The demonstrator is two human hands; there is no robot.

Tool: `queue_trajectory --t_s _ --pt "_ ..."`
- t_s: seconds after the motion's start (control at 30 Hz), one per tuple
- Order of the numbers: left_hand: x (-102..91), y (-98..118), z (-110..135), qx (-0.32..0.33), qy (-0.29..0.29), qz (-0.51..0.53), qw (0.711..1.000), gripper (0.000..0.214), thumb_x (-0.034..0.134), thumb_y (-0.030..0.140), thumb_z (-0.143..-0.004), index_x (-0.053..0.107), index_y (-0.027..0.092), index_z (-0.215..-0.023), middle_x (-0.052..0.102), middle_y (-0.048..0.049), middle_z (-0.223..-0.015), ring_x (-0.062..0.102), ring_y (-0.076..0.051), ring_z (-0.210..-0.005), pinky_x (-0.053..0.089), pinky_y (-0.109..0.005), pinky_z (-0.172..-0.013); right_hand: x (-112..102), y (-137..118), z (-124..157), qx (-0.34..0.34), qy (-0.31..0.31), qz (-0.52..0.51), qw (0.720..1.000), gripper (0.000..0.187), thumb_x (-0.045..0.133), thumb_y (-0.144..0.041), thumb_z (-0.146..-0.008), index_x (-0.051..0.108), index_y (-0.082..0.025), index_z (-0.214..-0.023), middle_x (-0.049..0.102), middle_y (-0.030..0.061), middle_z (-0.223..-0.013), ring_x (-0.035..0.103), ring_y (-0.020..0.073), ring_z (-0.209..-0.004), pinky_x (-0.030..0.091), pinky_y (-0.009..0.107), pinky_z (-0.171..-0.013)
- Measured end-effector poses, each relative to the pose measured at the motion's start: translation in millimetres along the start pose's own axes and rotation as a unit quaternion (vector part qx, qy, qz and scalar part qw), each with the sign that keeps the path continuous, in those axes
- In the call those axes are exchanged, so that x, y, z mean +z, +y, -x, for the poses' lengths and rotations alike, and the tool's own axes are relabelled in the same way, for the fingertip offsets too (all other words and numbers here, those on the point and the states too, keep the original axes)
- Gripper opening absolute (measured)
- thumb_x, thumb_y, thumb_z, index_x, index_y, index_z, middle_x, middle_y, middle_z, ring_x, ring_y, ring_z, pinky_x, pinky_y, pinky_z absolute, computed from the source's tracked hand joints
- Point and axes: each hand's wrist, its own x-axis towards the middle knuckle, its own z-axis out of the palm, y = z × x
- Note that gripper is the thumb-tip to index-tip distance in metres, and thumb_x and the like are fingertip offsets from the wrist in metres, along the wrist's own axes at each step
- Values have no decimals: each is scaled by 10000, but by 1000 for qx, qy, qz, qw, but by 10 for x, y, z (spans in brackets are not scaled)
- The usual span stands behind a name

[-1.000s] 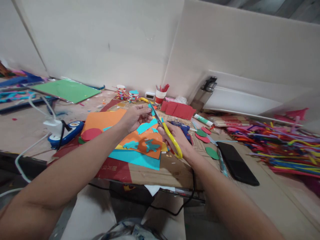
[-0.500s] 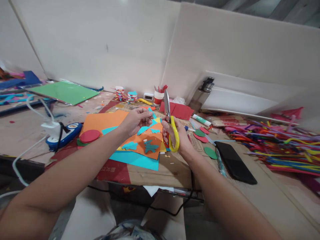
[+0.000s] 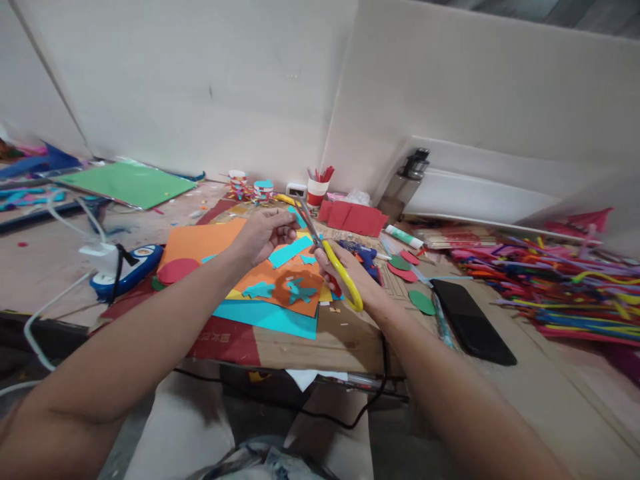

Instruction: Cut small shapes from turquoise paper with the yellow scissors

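My left hand pinches a small piece of turquoise paper above the work surface. Yellow-handled scissors are in my right hand, their blades pointing up and left, right by that paper. Whether the blades touch it I cannot tell. Beneath both hands lies orange paper, bearing several turquoise cut-outs and a turquoise strip. A larger turquoise sheet sticks out under the orange one on my side.
A blue glue gun, a glue stick and a black phone lie to the right, before a heap of pipe cleaners. Red and green paper circles and a blue power strip sit left. A cup stands behind.
The scissors have swung from upright to leaning left, bringing their blades to the turquoise piece. My left hand has shifted slightly left and up, still pinching the paper.
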Motion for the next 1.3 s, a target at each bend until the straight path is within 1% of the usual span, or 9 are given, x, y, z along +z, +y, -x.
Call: queue_trajectory --t_s 0.1,0.23,0.47,0.67,0.8,0.97,1.07,1.2,1.3 --pt "-17 11 -8 3 6 -4 1000 152 701 234 -704 608 115 -718 618 -19 -658 556 -72 -522 458 -205 -537 -8 -19 14 3 -29 6 1000 402 489 -615 -855 465 -214 -839 486 -34 -644 439 90 -511 365 211 -461" --pt "-28 14 -6 7 15 -5 1000 155 703 232 -698 599 117 -716 617 -19 -656 554 -71 -519 460 -204 -534 -12 -31 28 7 -39 -4 999 388 484 -602 -868 455 -216 -845 492 -37 -641 462 87 -507 360 203 -459" --pt "-25 10 -5 21 20 0 1000 135 685 218 -711 599 114 -727 637 -19 -664 577 -73 -532 469 -205 -543 -4 -55 36 7 -30 1 1000 405 484 -615 -858 448 -213 -826 476 -45 -624 438 79 -484 354 204 -451" --pt "-13 17 -5 42 57 11 997 147 693 207 -704 573 124 -722 652 -19 -658 592 -75 -544 466 -204 -558 10 -74 37 13 -17 3 1000 407 514 -613 -835 463 -210 -808 471 -44 -619 429 82 -487 343 208 -446" --pt "-2 16 10 42 40 -1 998 158 706 208 -698 572 127 -715 653 -20 -665 592 -78 -546 477 -213 -572 21 -55 26 17 -2 -22 1000 394 501 -601 -845 435 -217 -788 457 -47 -617 414 81 -484 356 213 -451" --pt "-3 12 9 39 20 -10 999 148 702 210 -694 584 128 -727 613 5 -632 569 -71 -523 461 -200 -537 -4 -62 34 12 -17 26 999 399 498 -606 -851 468 -208 -824 465 -41 -630 413 80 -492 330 211 -454" --pt "-6 10 3 30 11 -17 999 149 698 219 -691 586 128 -728 605 5 -632 564 -70 -525 454 -198 -534 -14 -82 44 6 -24 38 999 397 488 -602 -860 473 -206 -838 466 -42 -631 410 80 -492 322 211 -457" --pt "-12 5 1 23 10 -17 1000 147 694 216 -690 574 133 -707 610 1 -633 560 -70 -515 465 -207 -541 -5 -68 36 4 -24 31 999 390 488 -595 -864 458 -208 -822 462 -42 -630 408 80 -492 320 210 -456" --pt "-20 6 -1 20 30 -2 999 135 689 208 -689 584 125 -712 640 -17 -663 575 -70 -533 477 -205 -554 3 -34 22 5 -8 13 1000 390 485 -594 -865 437 -212 -804 457 -44 -629 411 81 -494 326 210 -456"
